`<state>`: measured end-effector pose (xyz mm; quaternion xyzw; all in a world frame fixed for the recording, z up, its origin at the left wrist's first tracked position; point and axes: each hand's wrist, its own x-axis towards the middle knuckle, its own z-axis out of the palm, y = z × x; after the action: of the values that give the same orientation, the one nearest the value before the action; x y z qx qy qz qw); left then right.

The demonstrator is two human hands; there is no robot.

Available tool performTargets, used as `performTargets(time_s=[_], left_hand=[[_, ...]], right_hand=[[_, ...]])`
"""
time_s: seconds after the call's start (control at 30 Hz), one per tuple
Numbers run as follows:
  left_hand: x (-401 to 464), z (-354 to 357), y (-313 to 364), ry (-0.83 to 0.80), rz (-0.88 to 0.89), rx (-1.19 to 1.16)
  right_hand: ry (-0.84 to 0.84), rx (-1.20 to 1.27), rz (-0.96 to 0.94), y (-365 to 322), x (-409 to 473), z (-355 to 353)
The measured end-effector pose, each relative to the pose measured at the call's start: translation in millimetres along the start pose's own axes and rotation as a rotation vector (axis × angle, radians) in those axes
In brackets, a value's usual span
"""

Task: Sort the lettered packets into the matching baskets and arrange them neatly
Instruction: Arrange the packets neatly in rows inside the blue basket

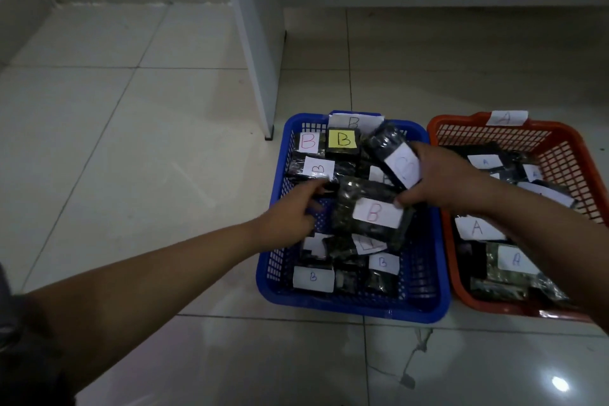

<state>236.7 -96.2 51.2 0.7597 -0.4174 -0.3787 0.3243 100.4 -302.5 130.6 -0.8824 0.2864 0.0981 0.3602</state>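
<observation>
A blue basket (425, 293) labelled B holds several dark packets with B labels. Beside it on the right stands an orange basket (445, 138) labelled A, with several dark A packets (478, 227) inside. My right hand (448, 175) is over the blue basket and holds two packets: a raised, tilted one with a white label (400, 165) and a flat one marked B in red (375, 212). My left hand (296, 211) reaches into the left side of the blue basket, its fingertips pinching the left edge of that B packet.
Both baskets sit on a pale tiled floor (131, 109). A white post or panel (260, 43) stands just behind the blue basket's far left corner. A wall runs along the back. A thin cord (412, 359) lies on the floor in front of the baskets.
</observation>
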Motion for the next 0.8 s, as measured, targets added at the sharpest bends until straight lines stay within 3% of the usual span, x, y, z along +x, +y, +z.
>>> performTargets(time_s=[0.07,0.13,0.2,0.4,0.53,0.7,0.8], left_hand=[[-7,-15,11,0.098,0.120,0.054],[-9,-20,11,0.088,0.241,0.332],[-6,-15,3,0.084,0.258,0.578],[-4,-18,-16,0.224,0.307,0.973],[1,-20,-15,0.158,0.220,0.856],[8,-25,-11,0.135,0.184,0.852],[10,-27,-6,0.145,0.164,0.889]], right_hand=[[-0.010,0.032,-0.016,-7,15,14],[-0.024,0.075,-0.046,-13,29,34],[-0.008,0.120,-0.078,-18,39,51],[0.066,0.269,-0.122,-5,25,73],[0.039,0.010,-0.345,15,-11,79],[-0.388,-0.400,-0.423,14,-18,88],[-0.415,-0.502,-0.451,7,-12,89]])
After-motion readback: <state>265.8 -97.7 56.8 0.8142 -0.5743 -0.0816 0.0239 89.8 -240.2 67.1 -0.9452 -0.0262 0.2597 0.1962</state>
